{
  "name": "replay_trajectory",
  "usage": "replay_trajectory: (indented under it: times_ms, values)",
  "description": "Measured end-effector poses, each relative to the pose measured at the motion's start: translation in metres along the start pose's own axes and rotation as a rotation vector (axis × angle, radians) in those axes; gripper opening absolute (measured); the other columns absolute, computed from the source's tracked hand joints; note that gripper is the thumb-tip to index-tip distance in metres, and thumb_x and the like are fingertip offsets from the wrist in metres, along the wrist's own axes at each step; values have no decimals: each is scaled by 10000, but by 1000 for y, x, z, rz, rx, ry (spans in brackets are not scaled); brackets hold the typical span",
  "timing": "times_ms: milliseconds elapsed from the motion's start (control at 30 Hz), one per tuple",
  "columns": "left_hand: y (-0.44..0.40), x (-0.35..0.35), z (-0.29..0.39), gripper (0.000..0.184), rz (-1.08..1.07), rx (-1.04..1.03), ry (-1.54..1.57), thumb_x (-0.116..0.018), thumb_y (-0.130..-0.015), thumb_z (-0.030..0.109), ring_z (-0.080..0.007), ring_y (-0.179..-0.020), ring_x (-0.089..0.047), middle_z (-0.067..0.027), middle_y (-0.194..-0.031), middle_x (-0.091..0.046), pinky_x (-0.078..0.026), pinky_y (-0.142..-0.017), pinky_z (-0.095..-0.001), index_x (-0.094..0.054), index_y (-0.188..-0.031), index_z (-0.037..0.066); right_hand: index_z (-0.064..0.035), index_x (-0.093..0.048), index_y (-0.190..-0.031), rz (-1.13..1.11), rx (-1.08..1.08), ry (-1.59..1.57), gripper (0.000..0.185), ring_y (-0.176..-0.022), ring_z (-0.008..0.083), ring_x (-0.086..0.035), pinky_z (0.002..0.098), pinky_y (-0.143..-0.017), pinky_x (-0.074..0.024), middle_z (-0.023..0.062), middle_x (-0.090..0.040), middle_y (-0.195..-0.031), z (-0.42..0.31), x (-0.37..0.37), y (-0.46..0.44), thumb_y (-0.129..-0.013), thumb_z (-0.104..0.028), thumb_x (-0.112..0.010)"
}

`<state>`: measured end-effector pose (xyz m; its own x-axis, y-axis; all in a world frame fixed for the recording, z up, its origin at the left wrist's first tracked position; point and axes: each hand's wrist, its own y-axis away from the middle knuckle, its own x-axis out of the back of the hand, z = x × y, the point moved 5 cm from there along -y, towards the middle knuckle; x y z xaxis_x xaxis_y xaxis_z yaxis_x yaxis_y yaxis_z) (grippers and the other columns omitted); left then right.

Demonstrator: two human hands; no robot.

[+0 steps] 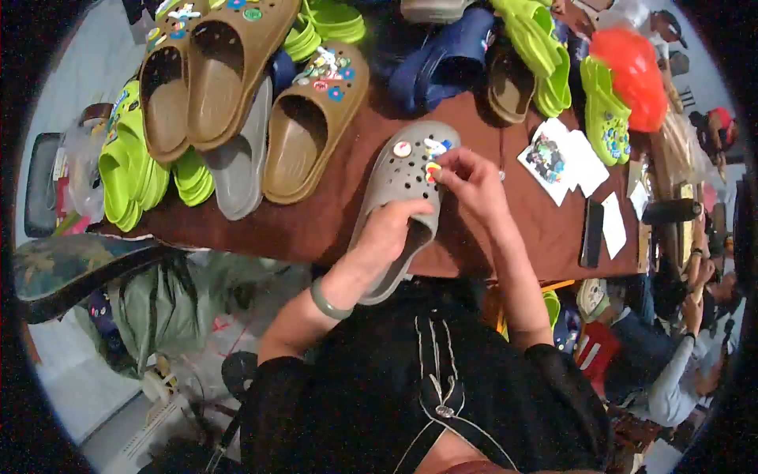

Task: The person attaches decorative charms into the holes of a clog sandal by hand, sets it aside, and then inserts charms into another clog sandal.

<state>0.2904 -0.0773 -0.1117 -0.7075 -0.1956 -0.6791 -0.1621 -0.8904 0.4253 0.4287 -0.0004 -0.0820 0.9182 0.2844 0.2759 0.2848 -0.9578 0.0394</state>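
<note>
A grey clog [395, 175] with several holes in its upper lies tilted at the near edge of the brown table. My left hand [388, 229] grips it at the opening, with the thumb on top of the upper. On the upper sit a round white-and-red charm [402, 149] and a white-and-blue charm [436, 146]. My right hand [471, 182] pinches a small red-and-yellow charm [432, 171] against the holes on the clog's right side. Whether that charm's stem is inside a hole cannot be seen.
Brown clogs [304, 146] and green clogs [130, 170] crowd the left. At the back stands a dark blue clog [446, 63]. White packets with small charms [549, 160], a black bar [591, 233] and a red bag [629, 79] lie right. Other people appear far right.
</note>
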Motion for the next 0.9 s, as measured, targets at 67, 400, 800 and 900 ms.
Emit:
replay_trajectory:
  times_ms: [67, 400, 800, 900]
  values:
    - [-4, -9, 3, 136, -2, 20, 30, -634, -772, 41, -136, -859, -605, -51, -900, -647, -473, -754, -279, -664, -899, 1, -81, -680, -890, 88, 149, 258, 100, -706, 188, -607, 308, -666, -489, 53, -644, -746, -5, 2, 5, -812, -143, -692]
    - [-8, 5, 0, 173, -31, -45, -106, -611, -791, 40, -145, -900, -601, -40, -948, -646, -471, -817, -294, -652, -959, 31, -3, -638, -936, -115, 598, 1340, 276, -1006, 251, -494, 329, -746, -461, 102, -528, -1006, -57, -35, 34, -697, -141, -613]
    - [-4, -10, 7, 304, 100, -96, -87, -590, -765, -2, -145, -947, -603, -41, -1015, -628, -488, -791, -290, -598, -1069, -1, -78, -694, -762, -412, 528, 1249, 111, -1036, 229, -509, 368, -729, -490, 68, -564, -998, -53, -38, 16, -672, -131, -660]
    - [-2, -10, 7, 350, 129, -53, -97, -591, -780, -5, -163, -1007, -582, -60, -1089, -604, -474, -824, -297, -567, -1129, -20, -82, -693, -731, -441, 480, 1259, 89, -1021, 233, -518, 369, -714, -501, 67, -567, -976, -55, -44, 14, -664, -134, -664]
